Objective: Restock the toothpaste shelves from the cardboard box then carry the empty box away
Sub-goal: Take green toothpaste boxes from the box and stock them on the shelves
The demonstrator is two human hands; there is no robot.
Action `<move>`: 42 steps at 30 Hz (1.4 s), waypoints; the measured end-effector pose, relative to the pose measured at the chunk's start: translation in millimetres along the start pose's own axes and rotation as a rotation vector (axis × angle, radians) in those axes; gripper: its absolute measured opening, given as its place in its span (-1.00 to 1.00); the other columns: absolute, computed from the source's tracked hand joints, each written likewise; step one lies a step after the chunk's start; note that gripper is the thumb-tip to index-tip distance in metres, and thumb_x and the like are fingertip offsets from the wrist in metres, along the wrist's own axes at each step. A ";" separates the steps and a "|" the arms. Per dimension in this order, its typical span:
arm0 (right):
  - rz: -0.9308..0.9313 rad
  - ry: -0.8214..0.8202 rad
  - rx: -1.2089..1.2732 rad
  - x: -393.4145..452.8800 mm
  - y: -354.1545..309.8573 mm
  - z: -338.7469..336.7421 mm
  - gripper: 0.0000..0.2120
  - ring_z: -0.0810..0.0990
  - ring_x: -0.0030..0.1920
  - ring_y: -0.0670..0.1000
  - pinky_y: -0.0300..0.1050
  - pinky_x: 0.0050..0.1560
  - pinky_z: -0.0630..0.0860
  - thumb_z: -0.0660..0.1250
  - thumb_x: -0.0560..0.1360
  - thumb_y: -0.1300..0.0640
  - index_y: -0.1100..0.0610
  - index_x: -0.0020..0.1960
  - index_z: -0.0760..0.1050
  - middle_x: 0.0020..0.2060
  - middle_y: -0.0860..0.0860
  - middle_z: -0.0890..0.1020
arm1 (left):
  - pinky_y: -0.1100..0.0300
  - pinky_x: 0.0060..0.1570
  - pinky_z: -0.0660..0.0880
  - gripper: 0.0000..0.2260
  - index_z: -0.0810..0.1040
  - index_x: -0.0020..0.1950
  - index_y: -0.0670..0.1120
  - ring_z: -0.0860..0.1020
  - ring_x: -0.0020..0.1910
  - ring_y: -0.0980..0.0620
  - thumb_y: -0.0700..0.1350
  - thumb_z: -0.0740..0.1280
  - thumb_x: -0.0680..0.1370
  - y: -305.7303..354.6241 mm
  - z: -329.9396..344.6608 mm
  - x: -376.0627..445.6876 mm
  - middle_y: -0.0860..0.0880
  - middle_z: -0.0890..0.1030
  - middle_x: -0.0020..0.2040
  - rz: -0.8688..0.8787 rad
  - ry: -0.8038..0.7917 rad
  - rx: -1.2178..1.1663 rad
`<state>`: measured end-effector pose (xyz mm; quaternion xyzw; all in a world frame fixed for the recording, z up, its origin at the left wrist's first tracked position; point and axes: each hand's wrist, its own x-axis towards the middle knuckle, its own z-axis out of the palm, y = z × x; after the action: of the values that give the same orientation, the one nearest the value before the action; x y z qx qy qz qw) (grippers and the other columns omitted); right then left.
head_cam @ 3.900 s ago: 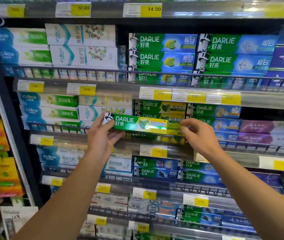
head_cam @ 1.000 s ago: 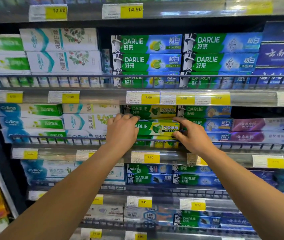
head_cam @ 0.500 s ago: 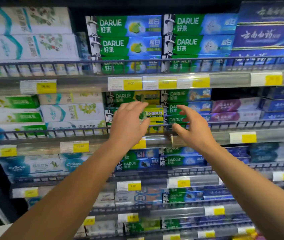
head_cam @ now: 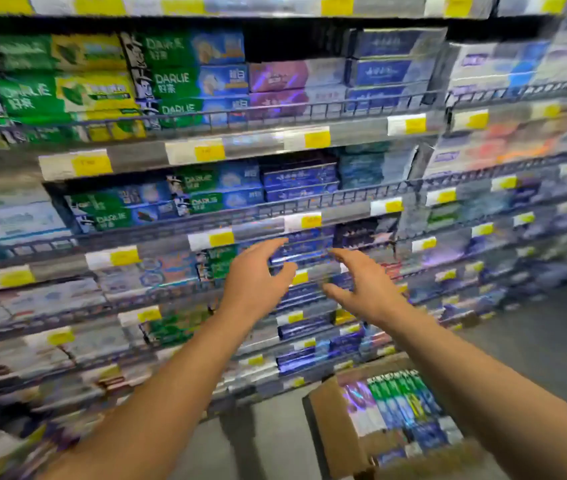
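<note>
My left hand (head_cam: 257,278) and my right hand (head_cam: 366,285) hover in front of the lower shelves, fingers spread, holding nothing. The green and yellow Darlie toothpaste box (head_cam: 67,93) lies on its stack at the upper left, behind the wire rail. An open cardboard box (head_cam: 330,427) stands on the floor at the lower right, under my right forearm. Inside it are several toothpaste cartons (head_cam: 399,403) standing on end, green, blue and purple. The picture is blurred by motion.
Tiers of shelves (head_cam: 257,136) with wire rails and yellow price tags fill the view, packed with green Darlie, blue and purple toothpaste cartons. Grey floor (head_cam: 534,341) lies to the right of the cardboard box and in front of the bottom shelf.
Both hands let go of the green and yellow Darlie box on the shelf and dropped lower, open. My view swung down and right, bringing the cardboard box on the floor into sight.
</note>
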<state>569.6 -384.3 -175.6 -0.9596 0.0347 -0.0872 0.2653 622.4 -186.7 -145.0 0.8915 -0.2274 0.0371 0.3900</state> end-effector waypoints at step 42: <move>0.656 -0.639 0.176 -140.2 632.1 107.3 -0.51 0.51 0.23 0.10 -0.07 0.22 0.44 0.37 0.41 -0.03 0.08 0.31 0.48 0.20 0.08 0.54 | 0.21 0.19 0.41 -0.56 0.46 0.41 -0.02 0.53 0.25 -0.01 -0.01 0.38 0.53 39.0 669.4 -11.6 -0.03 0.57 0.29 -0.722 -0.528 -0.017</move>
<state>439.0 -856.1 -612.8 -0.8506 0.2453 0.2984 0.3568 520.7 -682.3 -585.2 0.8895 0.0066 -0.3321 0.3138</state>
